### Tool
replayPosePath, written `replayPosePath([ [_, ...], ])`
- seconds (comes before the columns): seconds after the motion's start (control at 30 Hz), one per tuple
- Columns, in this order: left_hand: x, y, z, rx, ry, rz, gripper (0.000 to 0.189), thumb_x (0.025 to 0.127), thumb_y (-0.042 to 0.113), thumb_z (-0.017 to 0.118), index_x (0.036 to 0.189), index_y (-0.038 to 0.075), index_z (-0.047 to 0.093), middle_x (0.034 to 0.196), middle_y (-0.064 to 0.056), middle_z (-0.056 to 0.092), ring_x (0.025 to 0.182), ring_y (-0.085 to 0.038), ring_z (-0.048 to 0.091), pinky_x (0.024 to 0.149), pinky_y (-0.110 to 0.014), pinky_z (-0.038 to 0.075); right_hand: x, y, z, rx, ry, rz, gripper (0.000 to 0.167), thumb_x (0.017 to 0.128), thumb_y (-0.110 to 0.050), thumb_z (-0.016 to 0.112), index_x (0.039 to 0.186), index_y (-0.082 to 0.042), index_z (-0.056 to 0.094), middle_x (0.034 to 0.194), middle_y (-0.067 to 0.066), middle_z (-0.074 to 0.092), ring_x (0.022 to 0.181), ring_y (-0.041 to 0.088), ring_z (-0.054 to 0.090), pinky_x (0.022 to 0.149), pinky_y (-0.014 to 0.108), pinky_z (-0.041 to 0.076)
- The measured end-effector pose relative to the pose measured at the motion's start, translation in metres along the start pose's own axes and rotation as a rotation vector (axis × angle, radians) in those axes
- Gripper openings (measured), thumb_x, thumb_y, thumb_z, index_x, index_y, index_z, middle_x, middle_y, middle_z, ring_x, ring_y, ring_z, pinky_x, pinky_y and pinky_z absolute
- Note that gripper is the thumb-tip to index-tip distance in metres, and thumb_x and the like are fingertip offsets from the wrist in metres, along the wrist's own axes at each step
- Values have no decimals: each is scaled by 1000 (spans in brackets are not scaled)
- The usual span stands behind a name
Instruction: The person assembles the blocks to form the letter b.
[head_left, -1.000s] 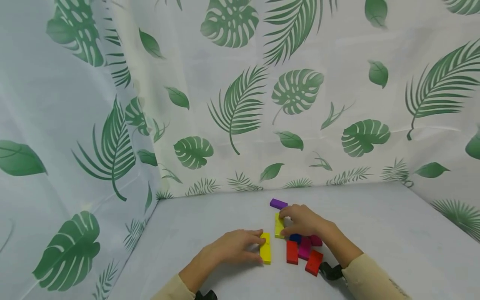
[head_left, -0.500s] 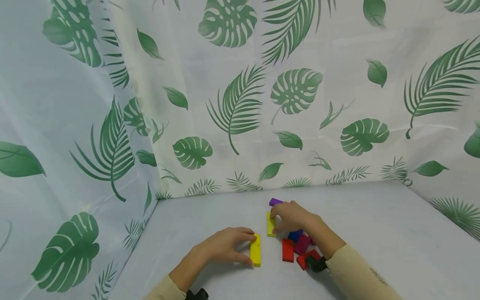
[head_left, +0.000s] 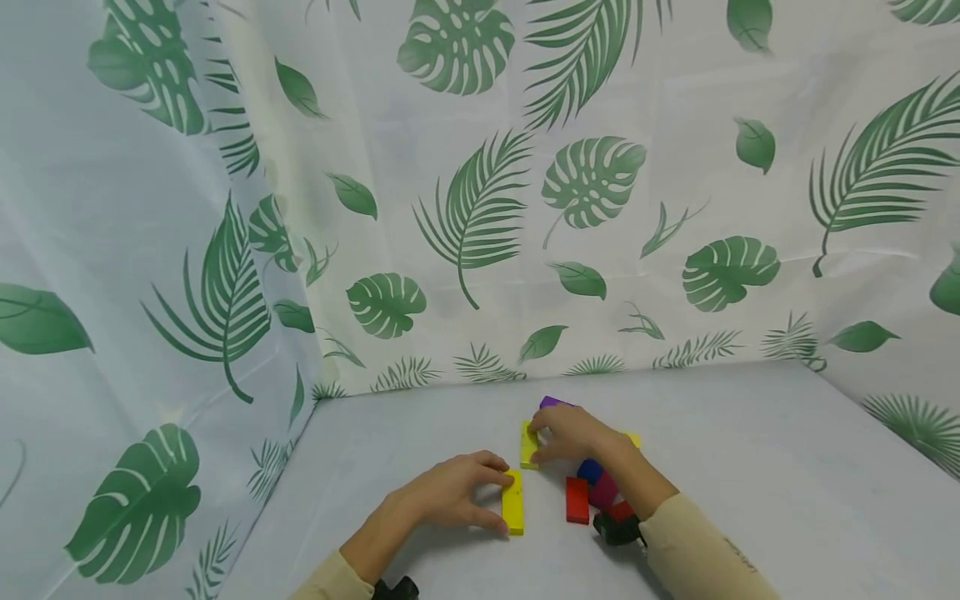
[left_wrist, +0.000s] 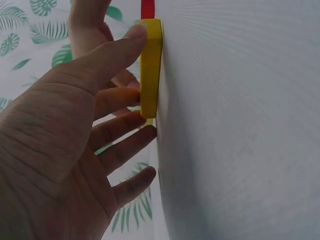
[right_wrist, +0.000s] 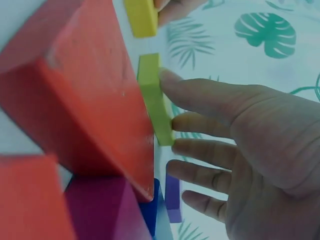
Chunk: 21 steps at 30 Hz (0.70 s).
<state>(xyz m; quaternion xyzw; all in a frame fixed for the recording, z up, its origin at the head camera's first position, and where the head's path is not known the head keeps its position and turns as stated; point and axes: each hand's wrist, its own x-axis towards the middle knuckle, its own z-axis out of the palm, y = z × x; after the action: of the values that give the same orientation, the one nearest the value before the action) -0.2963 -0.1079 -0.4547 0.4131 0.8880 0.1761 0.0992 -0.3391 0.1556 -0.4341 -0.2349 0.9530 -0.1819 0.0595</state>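
Left hand [head_left: 452, 493] pinches near yellow block [head_left: 513, 510] by its ends; right hand [head_left: 574, 435] pinches far yellow block [head_left: 527, 447] likewise. Both lie on counter [head_left: 757, 454], long axes near-far, the far one just beyond and slightly right, not touching.

The left hand [head_left: 453, 490] pinches, left thumb [left_wrist: 110, 59] set opposite the index finger, the outer fingers spread apart. Farther forward, the right hand [head_left: 573, 433] pinches likewise, right thumb [right_wrist: 210, 97] opposite its fingers. The left forearm [head_left: 377, 532] and right forearm [head_left: 642, 475] slant inward.
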Motion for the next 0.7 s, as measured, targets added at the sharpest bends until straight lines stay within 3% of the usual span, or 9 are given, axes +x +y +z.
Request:
replayPosePath([
  [0.47, 3, 7, 0, -49, -20, 76, 64, 81, 62, 82, 134, 28, 72, 136, 16, 62, 126, -2, 56, 112, -30, 49, -7, 15, 8, 177, 3, -27, 48, 88, -34, 84, 131, -15, 72, 144, 9, 64, 136, 35, 56, 112, 62, 47],
  [0.7, 12, 21, -1, 10, -58, 205, 62, 83, 63, 79, 135, 28, 72, 137, 14, 63, 125, -1, 56, 111, -26, 48, -8, 14, 6, 232, -19, -60, 50, 88, -32, 84, 132, -13, 71, 147, 12, 62, 140, 38, 52, 112, 64, 45],
])
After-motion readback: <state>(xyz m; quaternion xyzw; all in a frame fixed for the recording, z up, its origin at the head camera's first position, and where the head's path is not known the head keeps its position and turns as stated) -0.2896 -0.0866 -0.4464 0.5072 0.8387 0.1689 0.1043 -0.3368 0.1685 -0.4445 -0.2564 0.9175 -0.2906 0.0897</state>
